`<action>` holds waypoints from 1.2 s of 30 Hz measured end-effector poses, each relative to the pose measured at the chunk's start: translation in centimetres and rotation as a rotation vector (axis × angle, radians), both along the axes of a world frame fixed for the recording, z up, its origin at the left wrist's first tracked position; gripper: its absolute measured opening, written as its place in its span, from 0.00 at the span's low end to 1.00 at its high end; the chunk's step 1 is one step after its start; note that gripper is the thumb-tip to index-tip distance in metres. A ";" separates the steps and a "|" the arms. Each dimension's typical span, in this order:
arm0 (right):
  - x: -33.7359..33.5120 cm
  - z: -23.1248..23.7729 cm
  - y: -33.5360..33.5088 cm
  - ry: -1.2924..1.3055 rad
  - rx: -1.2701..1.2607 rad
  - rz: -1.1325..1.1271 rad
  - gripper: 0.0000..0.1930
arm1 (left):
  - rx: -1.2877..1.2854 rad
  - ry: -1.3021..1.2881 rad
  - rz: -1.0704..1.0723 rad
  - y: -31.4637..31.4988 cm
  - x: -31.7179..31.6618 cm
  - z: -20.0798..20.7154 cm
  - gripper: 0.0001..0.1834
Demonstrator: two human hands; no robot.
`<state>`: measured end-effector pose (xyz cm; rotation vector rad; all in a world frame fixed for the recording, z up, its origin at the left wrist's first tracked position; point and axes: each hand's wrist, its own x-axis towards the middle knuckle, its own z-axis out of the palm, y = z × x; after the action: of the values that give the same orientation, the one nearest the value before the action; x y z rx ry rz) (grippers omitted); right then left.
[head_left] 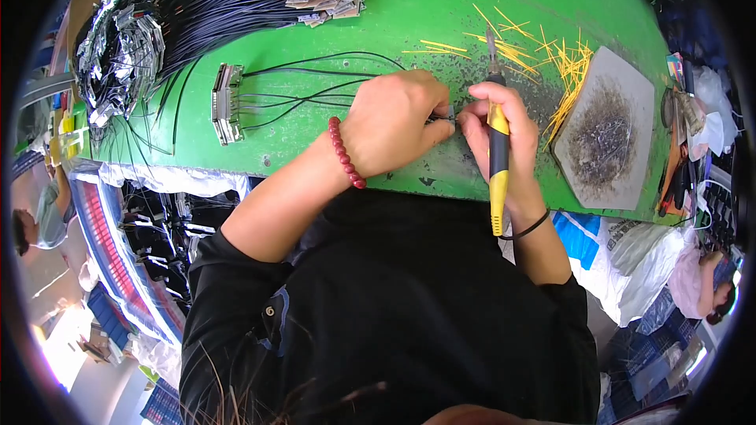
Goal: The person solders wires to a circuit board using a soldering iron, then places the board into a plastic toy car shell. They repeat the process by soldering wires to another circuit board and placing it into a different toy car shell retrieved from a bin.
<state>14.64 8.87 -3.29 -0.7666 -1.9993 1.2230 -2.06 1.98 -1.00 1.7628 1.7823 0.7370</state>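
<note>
My left hand (398, 122), with a red bead bracelet above it, is closed on the ends of several thin black wires (315, 71). These wires run leftward to a stack of flat metal-framed pieces (227, 104) lying on the green table. My right hand (508, 130) grips a yellow and black soldering iron (498, 208), its dark tip pointing away from me. The right thumb and fingertips are pinched close to the left fingertips, at the wire ends. What exactly lies between them is too small to make out.
Thin yellow sticks (571, 71) lie scattered beside a grey, soot-marked slab (622, 102) on the green table (441, 0). Bundled black cables (228, 0) with board-like ends fill the far left, next to shiny wrapped pieces (118, 55). Tools (679, 173) line the right edge.
</note>
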 end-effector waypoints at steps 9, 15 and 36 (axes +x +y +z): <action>1.1 -0.9 -0.4 0.045 -0.065 -0.067 0.18 | 0.006 -0.022 0.033 0.2 0.0 -0.3 0.05; 1.1 -1.3 -0.8 0.043 -0.097 -0.079 0.18 | 0.008 -0.011 0.057 0.1 0.2 -0.4 0.05; -0.3 -0.5 -0.3 -0.003 -0.023 0.020 0.22 | 0.010 -0.021 0.067 -0.3 0.2 -0.5 0.05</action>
<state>14.39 8.61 -3.75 -0.7613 -2.0032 1.2586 -1.87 1.70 -1.54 1.7028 1.8347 0.7897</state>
